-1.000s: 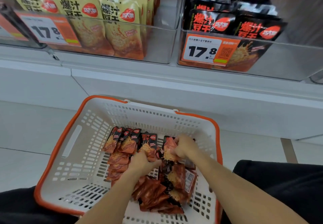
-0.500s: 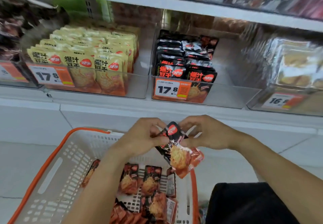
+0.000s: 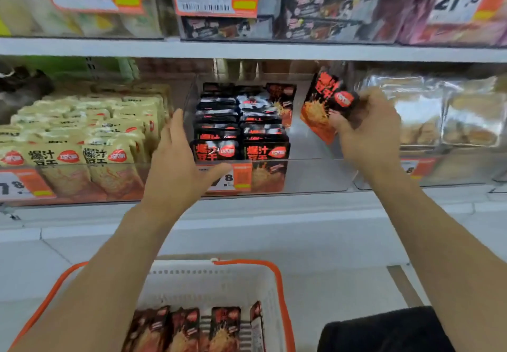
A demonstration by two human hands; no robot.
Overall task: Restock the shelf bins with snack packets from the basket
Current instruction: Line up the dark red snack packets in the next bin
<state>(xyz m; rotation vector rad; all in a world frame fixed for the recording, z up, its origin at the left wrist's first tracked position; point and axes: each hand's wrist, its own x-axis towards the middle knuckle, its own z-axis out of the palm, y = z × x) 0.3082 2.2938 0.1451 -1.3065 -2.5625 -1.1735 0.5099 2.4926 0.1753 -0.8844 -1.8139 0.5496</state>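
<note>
1. Snack packets (image 3: 323,104), black and orange, are gripped in a small bunch by the right hand (image 3: 367,135), fingers curled round them, raised at the right side of the clear middle bin (image 3: 315,176).
2. The left hand (image 3: 178,159) holds nothing; its fingers are straight and spread wide at the bin's left front corner, thumb across the price tag (image 3: 233,177). Whether it touches the bin wall I cannot tell.
3. Inside that bin, matching black packets (image 3: 241,129) stand in two rows on its left side; its right part shows bare floor.
4. Left of it, a bin of yellow packets (image 3: 90,135); right, a bin of silvery bags (image 3: 452,113).
5. Near and low, the white basket (image 3: 219,277) with orange rim holds more packets (image 3: 197,329).
</note>
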